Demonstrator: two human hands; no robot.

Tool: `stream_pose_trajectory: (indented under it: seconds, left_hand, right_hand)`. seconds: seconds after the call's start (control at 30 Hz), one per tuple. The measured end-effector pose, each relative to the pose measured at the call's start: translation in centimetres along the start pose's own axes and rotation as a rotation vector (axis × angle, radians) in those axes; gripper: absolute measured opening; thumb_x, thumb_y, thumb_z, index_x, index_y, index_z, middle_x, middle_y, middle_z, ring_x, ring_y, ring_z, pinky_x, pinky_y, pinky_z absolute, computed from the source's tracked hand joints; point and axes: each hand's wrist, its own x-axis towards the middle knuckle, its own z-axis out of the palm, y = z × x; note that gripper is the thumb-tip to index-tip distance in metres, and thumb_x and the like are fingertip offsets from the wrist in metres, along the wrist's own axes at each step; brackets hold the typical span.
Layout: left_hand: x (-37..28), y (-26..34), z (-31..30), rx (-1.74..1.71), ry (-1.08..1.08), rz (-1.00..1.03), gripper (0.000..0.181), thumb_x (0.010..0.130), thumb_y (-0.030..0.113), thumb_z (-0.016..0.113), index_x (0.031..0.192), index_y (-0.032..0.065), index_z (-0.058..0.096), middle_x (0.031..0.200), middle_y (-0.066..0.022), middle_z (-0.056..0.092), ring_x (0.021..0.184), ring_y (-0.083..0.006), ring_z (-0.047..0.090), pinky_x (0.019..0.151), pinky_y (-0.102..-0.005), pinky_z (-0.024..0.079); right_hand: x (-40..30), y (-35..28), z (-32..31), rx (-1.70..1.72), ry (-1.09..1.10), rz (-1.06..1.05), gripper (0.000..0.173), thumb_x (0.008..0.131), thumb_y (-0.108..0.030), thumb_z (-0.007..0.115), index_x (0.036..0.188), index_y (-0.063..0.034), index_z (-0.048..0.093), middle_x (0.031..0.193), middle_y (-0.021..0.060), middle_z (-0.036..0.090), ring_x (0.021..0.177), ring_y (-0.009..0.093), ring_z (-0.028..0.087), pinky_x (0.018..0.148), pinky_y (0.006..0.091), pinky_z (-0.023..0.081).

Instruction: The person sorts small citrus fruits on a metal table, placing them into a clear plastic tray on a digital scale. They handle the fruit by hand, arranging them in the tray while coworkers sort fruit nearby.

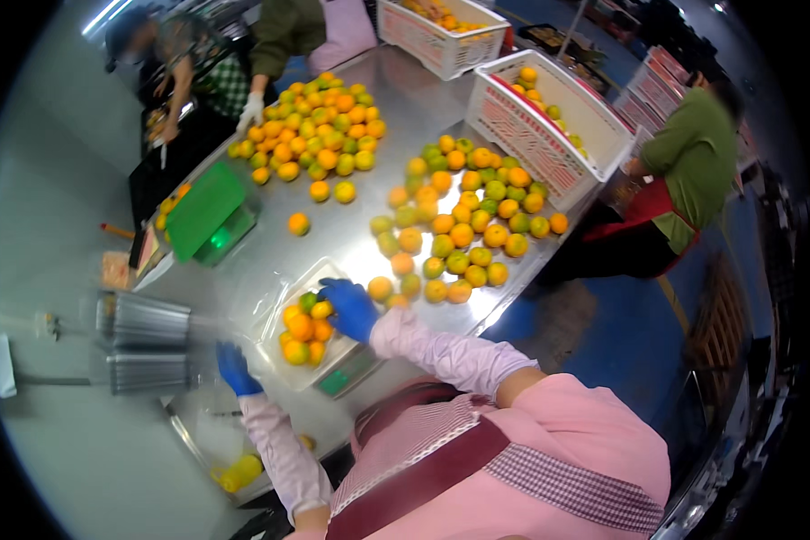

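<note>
Both my hands wear blue gloves. My right hand (349,309) reaches over the right side of a clear plastic tray (270,344), its fingers touching or close beside the small citrus fruits (301,327) heaped inside; whether it grips one is hidden. The tray sits on a scale (341,379) with a green-lit display. My left hand (237,370) is left of the tray, fingers apart, holding nothing. Loose orange and green citrus fruits (462,235) spread over the metal table (270,253) beyond my right hand, and a bigger pile (327,125) lies at the far side.
A green-topped scale (206,206) stands at the table's left edge. White crates (547,128) holding fruit are at the far right. Stacked clear trays (150,327) stand left, near a yellow bottle (239,472). A co-worker's gloved hand (251,113) touches the far pile; other people stand around.
</note>
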Motion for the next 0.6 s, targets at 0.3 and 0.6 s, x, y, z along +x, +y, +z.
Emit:
stream_pose_trajectory:
  seconds: [0.3, 0.6]
  left_hand:
    - [-10.3, 0.6, 0.3, 0.200, -0.085, -0.082, 0.048, 0.093, 0.028, 0.050, 0.137, 0.0080, 0.045, 0.130, -0.0058, 0.052, 0.113, -0.0236, 0.054, 0.096, -0.0344, 0.036]
    - [-12.5, 1.0, 2.3, 0.312, 0.027, -0.162, 0.049, 0.093, 0.034, 0.048, 0.138, 0.0149, 0.046, 0.133, -0.0020, 0.052, 0.111, -0.0201, 0.055, 0.094, -0.0341, 0.037]
  right_hand:
    - [-2.8, 17.1, -12.1, 0.406, 0.338, 0.629, 0.046, 0.085, -0.031, 0.064, 0.122, -0.0069, 0.054, 0.108, 0.0131, 0.063, 0.096, 0.027, 0.062, 0.083, 0.0359, 0.049]
    - [-8.5, 35.6, -26.9, -0.322, 0.849, 0.611, 0.050, 0.077, -0.014, 0.069, 0.123, -0.0044, 0.055, 0.115, 0.0185, 0.060, 0.105, 0.035, 0.058, 0.092, 0.0383, 0.046]
